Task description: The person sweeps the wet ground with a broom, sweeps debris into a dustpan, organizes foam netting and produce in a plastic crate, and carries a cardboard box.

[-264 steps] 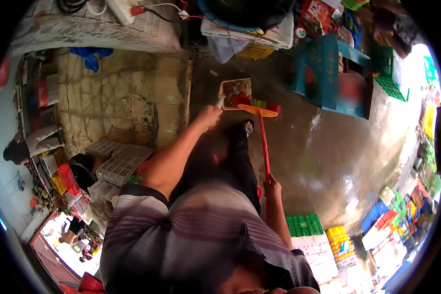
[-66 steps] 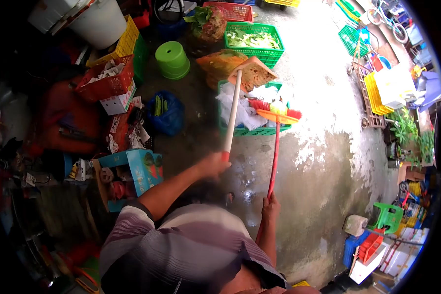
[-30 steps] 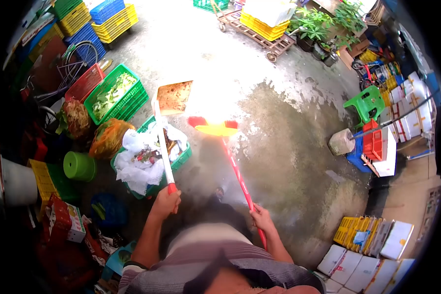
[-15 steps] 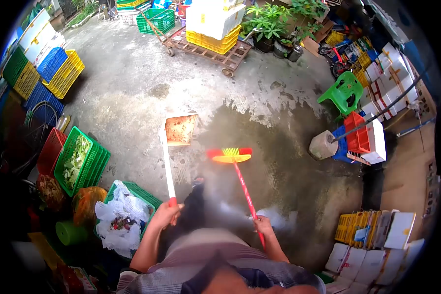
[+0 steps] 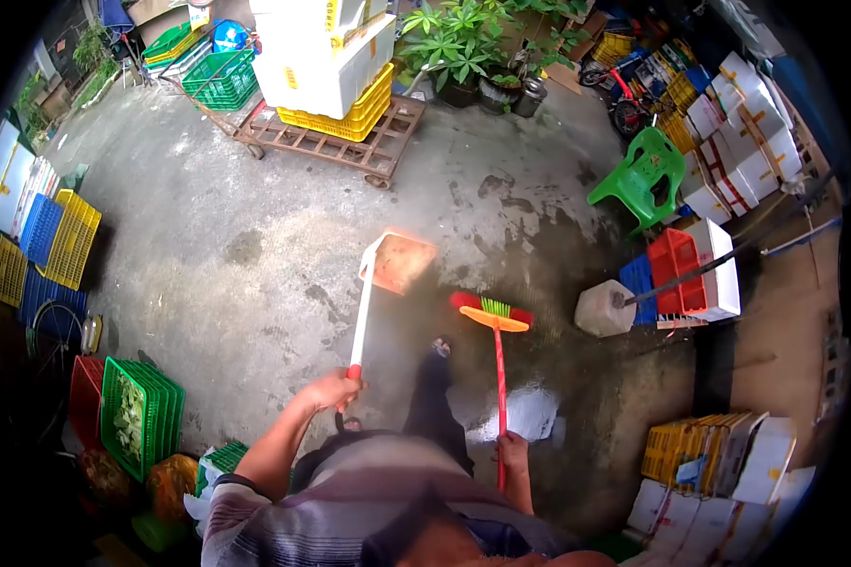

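Observation:
My left hand [image 5: 334, 389] is wrapped round the red grip of a long-handled dustpan [image 5: 399, 264]. Its white handle reaches forward, and the orange-brown pan sits low over the concrete floor. My right hand [image 5: 512, 450] grips the red pole of a broom [image 5: 500, 387]. The broom head [image 5: 494, 312] is red and orange with yellow-green bristles, to the right of the pan and apart from it. Between the two tools one of my feet [image 5: 441, 347] shows on the floor.
A flat cart [image 5: 397, 132] with yellow crates and white foam boxes stands ahead. At right are a green chair [image 5: 645, 180] and a post in a concrete block [image 5: 605, 308]. Green crates [image 5: 165, 406] with leaves stand at left. The floor [image 5: 577, 378] is wet at right.
I have stepped forward, and the cart looks nearer. The dustpan and broom have both shifted right in view, still in my hands. The crates at left have slid toward the lower edge.

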